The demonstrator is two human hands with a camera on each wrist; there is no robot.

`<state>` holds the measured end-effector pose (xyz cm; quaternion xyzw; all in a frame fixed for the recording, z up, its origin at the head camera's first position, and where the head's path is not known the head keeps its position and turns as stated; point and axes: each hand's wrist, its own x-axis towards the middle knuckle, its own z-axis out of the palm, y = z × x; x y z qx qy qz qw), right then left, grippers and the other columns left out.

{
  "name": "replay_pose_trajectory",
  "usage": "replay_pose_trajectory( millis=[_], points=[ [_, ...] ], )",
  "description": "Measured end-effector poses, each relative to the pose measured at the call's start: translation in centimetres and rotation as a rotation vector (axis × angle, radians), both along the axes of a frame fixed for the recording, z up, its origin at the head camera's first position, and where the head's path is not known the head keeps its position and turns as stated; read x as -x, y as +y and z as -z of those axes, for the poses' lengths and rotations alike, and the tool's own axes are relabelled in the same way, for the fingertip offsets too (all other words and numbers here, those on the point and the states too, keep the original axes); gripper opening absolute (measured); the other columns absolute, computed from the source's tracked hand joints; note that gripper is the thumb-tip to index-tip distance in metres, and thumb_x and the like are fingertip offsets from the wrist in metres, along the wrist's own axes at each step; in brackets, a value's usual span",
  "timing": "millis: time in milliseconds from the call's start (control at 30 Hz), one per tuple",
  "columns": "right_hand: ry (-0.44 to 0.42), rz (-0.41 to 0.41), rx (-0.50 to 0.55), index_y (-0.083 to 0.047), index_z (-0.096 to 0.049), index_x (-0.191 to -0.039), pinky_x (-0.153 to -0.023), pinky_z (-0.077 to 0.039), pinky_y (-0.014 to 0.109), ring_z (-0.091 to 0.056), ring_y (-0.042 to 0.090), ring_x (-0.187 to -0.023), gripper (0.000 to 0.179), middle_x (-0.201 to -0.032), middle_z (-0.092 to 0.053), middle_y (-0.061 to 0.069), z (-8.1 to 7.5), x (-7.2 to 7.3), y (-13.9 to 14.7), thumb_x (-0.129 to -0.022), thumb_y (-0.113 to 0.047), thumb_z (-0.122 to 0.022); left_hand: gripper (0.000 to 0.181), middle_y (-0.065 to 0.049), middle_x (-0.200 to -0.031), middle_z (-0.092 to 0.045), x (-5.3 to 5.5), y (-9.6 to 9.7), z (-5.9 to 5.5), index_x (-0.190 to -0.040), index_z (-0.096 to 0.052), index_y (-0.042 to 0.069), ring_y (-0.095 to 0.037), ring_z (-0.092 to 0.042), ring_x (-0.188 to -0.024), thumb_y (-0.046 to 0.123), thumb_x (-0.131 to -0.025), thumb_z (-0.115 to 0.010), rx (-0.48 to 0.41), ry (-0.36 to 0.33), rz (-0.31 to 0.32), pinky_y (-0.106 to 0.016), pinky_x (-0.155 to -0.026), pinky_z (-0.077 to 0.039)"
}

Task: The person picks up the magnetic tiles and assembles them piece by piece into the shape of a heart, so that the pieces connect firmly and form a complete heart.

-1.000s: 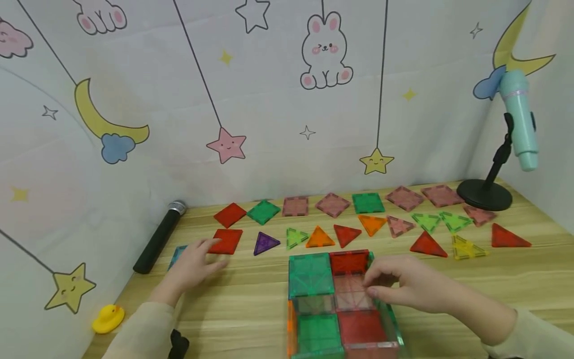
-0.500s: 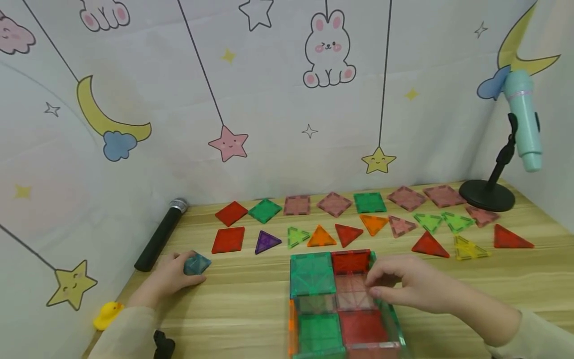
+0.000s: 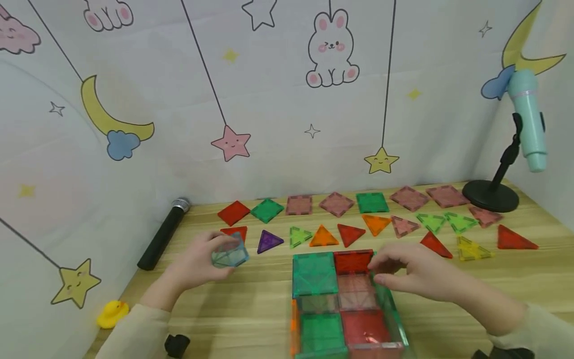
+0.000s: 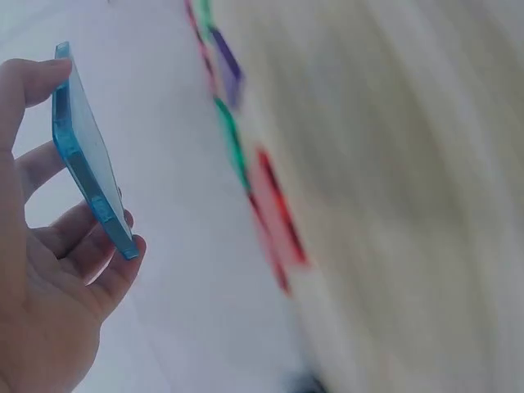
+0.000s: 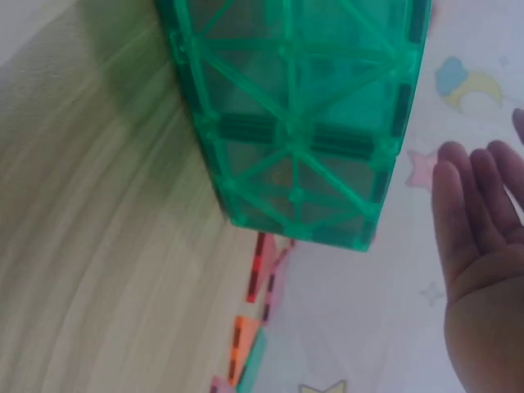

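Pale cloth backdrop w/ bunny, moons & stars hangs behind a wood-grain bench. Of the two hands, the L hand is pinching a see-through blue tile btwn thumb & fingers, up off the bench, L of the tile box; from the wrist side I see it nearly edge-on. From head height it partly covers a red square. R hand is loose, fingers relaxed & side by side, poised nr the box's R wall; can't tell if any fingertip touches. Box is see-through green, red & pink panels, plus an orange piece on its L side. Farther back: a row of flat sqs, e.g. a green square, then triangles in front, incl. a purple triangle & a yellow triangle. Black mic lies far L, yellow duck nr the L edge, teal mic on a black stand at R.
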<state>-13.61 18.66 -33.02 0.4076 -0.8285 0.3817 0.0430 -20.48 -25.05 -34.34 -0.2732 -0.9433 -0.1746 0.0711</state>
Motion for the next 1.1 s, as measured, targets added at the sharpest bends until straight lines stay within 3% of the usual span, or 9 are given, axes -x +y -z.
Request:
replay_pose_trajectory(
  millis=[167,367,567,767,867,967,1100],
  points=[
    [-0.029,0.062,-0.020,-0.010,-0.060,-0.117,-0.073,-0.051,0.027,-0.060,0.010,-0.088,0.031,-0.105,-0.063,-0.001,-0.4,0.5,-1.1,-0.088,-0.019,-0.067,0.053,-0.008,-0.123,-0.049,-0.9,5.8,-2.0,-0.121,-0.062,0.015,-0.024,-0.047,-0.106,0.030,-0.073,-0.077,-0.006,0.055,0.232,-0.040,-0.080,-0.048],
    [-0.102,0.079,-0.001,-0.007,-0.048,-0.132,-0.084,-0.049,0.035,-0.057,0.022,-0.102,0.053,-0.119,-0.056,0.003,-0.5,1.1,-2.7,-0.087,-0.026,-0.068,0.054,-0.010,-0.123,-0.049,-1.8,11.0,-3.1,-0.124,-0.060,0.015,-0.022,-0.046,-0.108,0.028,-0.075,-0.076,-0.029,0.078,0.466,-0.036,-0.083,-0.047],
    [-0.135,0.066,0.012,-0.005,-0.035,-0.140,-0.085,-0.049,0.034,-0.051,0.027,-0.109,0.074,-0.126,-0.049,0.008,-0.2,1.2,-3.5,-0.082,-0.029,-0.074,0.050,-0.008,-0.122,-0.051,-2.7,14.3,-3.5,-0.121,-0.062,0.017,-0.020,-0.047,-0.107,0.031,-0.075,-0.074,-0.028,0.073,0.562,-0.030,-0.084,-0.047],
    [-0.104,0.059,-0.052,-0.004,-0.034,-0.142,-0.086,-0.048,0.037,-0.047,0.019,-0.108,0.083,-0.127,-0.046,0.005,0.1,1.1,-4.1,-0.078,-0.035,-0.077,0.049,-0.007,-0.121,-0.052,-3.0,15.7,-3.4,-0.120,-0.062,0.016,-0.018,-0.048,-0.107,0.033,-0.076,-0.074,-0.008,0.106,0.603,-0.025,-0.086,-0.045],
    [-0.052,0.084,-0.061,-0.004,-0.038,-0.139,-0.084,-0.048,0.040,-0.046,0.017,-0.106,0.080,-0.130,-0.043,0.008,0.4,1.1,-3.6,-0.076,-0.031,-0.078,0.052,-0.007,-0.122,-0.053,-3.0,15.5,-3.2,-0.122,-0.061,0.015,-0.018,-0.049,-0.108,0.037,-0.077,-0.074,0.021,0.111,0.585,-0.026,-0.088,-0.045],
    [-0.033,0.147,-0.073,-0.005,-0.043,-0.137,-0.081,-0.049,0.041,-0.049,0.017,-0.102,0.076,-0.130,-0.044,0.009,0.8,1.3,-2.1,-0.075,-0.029,-0.079,0.058,-0.007,-0.126,-0.052,-2.4,14.1,-2.6,-0.126,-0.058,0.014,-0.023,-0.049,-0.113,0.042,-0.077,-0.074,0.037,0.089,0.501,-0.036,-0.092,-0.044],
    [-0.071,0.201,-0.141,-0.010,-0.046,-0.136,-0.083,-0.047,0.047,-0.050,0.021,-0.107,0.073,-0.130,-0.045,0.008,1.5,1.7,0.0,-0.076,-0.038,-0.077,0.065,-0.008,-0.129,-0.051,-0.1,10.1,-1.2,-0.128,-0.056,0.013,-0.028,-0.048,-0.117,0.046,-0.076,-0.075,0.037,0.043,0.282,-0.046,-0.093,-0.043]
  ],
)
